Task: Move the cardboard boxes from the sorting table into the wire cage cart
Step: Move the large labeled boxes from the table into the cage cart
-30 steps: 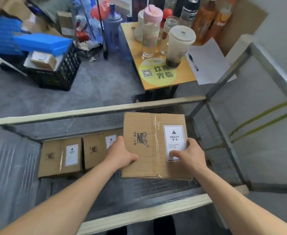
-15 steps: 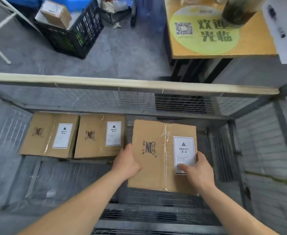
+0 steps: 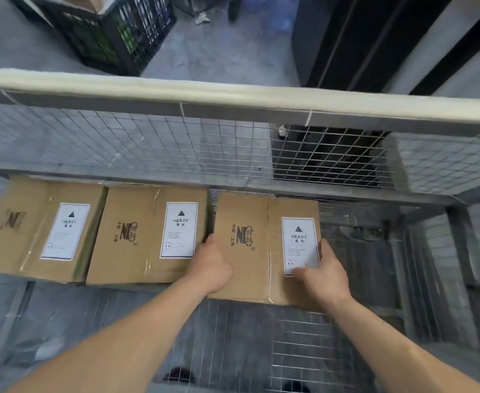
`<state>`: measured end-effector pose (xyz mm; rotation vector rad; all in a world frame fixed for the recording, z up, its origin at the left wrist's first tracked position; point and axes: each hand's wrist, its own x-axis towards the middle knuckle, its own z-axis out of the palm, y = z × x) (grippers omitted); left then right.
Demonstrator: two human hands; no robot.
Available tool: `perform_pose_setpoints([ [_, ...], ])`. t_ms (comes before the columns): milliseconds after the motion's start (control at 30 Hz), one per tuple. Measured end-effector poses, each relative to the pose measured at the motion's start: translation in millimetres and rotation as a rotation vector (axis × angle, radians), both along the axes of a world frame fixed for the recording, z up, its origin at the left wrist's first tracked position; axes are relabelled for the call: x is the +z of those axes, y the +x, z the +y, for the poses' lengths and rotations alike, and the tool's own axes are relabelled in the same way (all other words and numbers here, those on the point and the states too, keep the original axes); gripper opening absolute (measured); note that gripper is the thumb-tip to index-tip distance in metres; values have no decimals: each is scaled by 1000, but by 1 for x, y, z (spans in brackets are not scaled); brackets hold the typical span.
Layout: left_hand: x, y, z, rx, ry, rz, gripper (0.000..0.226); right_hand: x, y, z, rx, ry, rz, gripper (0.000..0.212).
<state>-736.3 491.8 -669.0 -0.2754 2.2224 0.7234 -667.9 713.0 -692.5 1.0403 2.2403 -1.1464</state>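
On my screen the left hand (image 3: 210,265) and the right hand (image 3: 322,275) are bare. The left forearm (image 3: 125,344) and the right forearm (image 3: 397,350) are uncovered right to the near edge of view. Two dark rounded toe caps (image 3: 179,374) show low down, too blurred for detail.

Even, dim indoor light, soft shadows, motion blur and wide-angle bending at edges.

wire cage cart floor (image 3: 289,336) | left box (image 3: 29,236), middle box (image 3: 128,262): side by side, far wall
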Motion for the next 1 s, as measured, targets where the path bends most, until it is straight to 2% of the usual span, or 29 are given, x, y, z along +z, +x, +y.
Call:
perform_pose_setpoints([
  [100,-8,-5,-1,3,3,-3,67,-10,-7,-2,-19,-29,14,94],
  [200,-12,-8,-3,18,31,-8,57,-13,-13,-2,-14,-72,-8,100],
  [267,-12,-9,-4,19,42,-25,58,-9,-15,-4,34,-69,-48,102],
  [367,-5,-6,-4,-30,46,-24,65,4,-13,-6,91,-23,-35,85],
  [500,29,4,-6,-208,-29,15,75,45,0,-9,115,60,23,53],
  [567,59,8,-9,-307,-56,67,71,76,9,-13,169,112,33,50],
  [733,161,16,-17,-523,-90,217,83,177,28,-25,196,227,20,77],
  [800,210,18,-19,-600,-76,274,84,228,36,-32,200,277,52,82],
  [1000,363,30,-19,-786,-2,521,80,389,75,-57,169,459,164,68],
])
